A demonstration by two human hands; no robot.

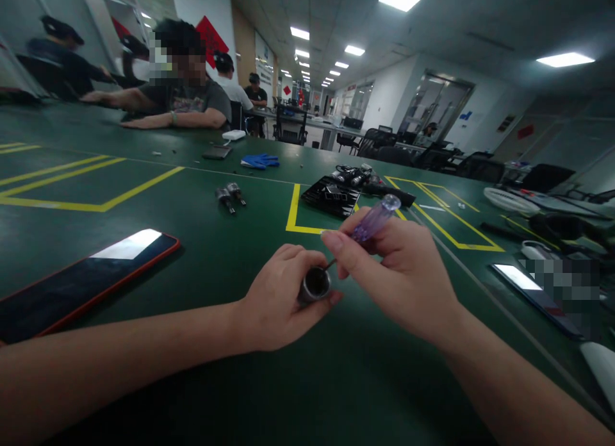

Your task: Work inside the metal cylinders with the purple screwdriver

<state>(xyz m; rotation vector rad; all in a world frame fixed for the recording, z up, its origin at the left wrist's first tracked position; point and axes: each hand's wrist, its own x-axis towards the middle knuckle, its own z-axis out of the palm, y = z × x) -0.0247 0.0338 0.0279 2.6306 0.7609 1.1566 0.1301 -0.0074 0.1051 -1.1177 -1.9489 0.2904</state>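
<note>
My left hand (283, 295) is closed around a short dark metal cylinder (314, 287), its hollow end facing up toward me. Between the thumb and fingers of my right hand (401, 270) is a screwdriver (373, 223) with a clear purple handle, tilted so that its thin shaft points down to the left. The shaft meets the rim of the cylinder; whether its tip is inside or only at the edge I cannot tell. Both hands are just above the green table (288, 395). Most of the cylinder's body is hidden by my left fingers.
Two small metal connector-like parts (230, 196) lie beyond my left hand. Further off are a black tray (329, 196), cables (355, 175) and a blue glove (260, 161). One phone (91, 282) is at left, another (538, 298) at right. A person (187, 93) sits across the table.
</note>
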